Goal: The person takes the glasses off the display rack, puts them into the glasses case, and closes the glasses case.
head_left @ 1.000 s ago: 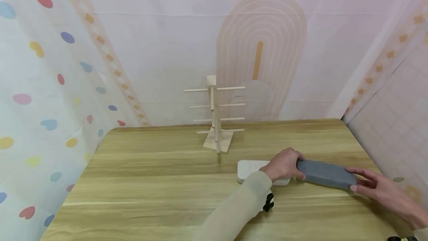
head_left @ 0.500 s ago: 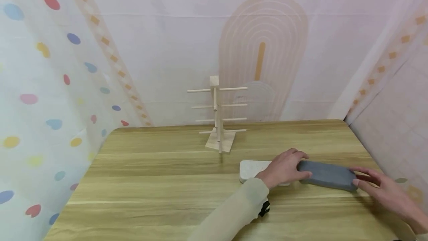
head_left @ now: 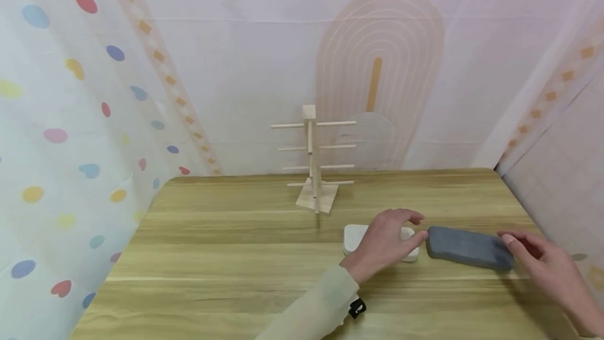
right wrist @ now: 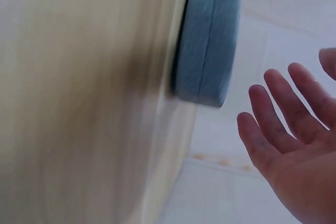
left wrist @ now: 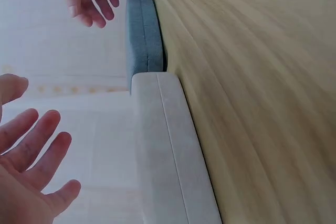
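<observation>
A grey-blue case (head_left: 469, 247) lies flat on the wooden table (head_left: 236, 256), right of a white case (head_left: 353, 236) of similar shape. My left hand (head_left: 387, 239) hovers over the white case with fingers relaxed and holds nothing. My right hand (head_left: 538, 259) is just off the grey case's right end, fingers spread, not touching it. The left wrist view shows the white case (left wrist: 168, 150) end to end with the grey-blue case (left wrist: 143, 35), my left hand's fingers (left wrist: 37, 156) apart from both. In the right wrist view the grey-blue case (right wrist: 210, 40) lies clear of my right hand's fingers (right wrist: 283, 124).
A small wooden stand (head_left: 315, 159) with several horizontal pegs rises at the table's back centre. Patterned fabric walls close in on the left, back and right. The table's right edge (head_left: 533, 219) runs close to the grey case.
Both hands have let go of the grey-blue case, which now lies flat. The left hand drew back over the white case and the right hand moved off the case's right end.
</observation>
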`<state>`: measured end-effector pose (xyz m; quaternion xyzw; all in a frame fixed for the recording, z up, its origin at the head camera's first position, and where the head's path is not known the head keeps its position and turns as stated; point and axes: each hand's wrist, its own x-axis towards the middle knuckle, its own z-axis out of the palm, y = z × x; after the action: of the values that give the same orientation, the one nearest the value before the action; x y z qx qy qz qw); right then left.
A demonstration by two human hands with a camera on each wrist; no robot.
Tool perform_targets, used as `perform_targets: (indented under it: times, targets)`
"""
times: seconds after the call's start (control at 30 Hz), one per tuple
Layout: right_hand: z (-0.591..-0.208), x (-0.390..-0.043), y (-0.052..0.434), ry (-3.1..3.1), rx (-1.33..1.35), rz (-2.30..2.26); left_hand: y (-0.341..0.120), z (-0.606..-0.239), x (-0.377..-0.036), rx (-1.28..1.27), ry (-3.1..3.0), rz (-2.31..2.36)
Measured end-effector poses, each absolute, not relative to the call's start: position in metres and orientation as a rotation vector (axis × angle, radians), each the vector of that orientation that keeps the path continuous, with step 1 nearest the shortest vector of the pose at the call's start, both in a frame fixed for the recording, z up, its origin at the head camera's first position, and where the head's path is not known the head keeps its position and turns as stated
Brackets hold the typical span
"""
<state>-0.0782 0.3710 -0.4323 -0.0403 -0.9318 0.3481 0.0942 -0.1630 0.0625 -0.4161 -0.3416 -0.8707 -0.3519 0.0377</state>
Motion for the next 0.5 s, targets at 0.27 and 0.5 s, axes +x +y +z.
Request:
perform_targets:
  times: [0.27, 0.5]
  targets:
    - [-0.424, -0.079, 0.348, -2.607, -0.048, 0.995, 0.032, -0.417, -0.151, -0.967, -2.652, -1.174]
    - [-0.419, -0.082, 0.330, -2.561, 0.050, 1.013, 0.008, -0.417, -0.145, -0.907, -2.659, -1.219]
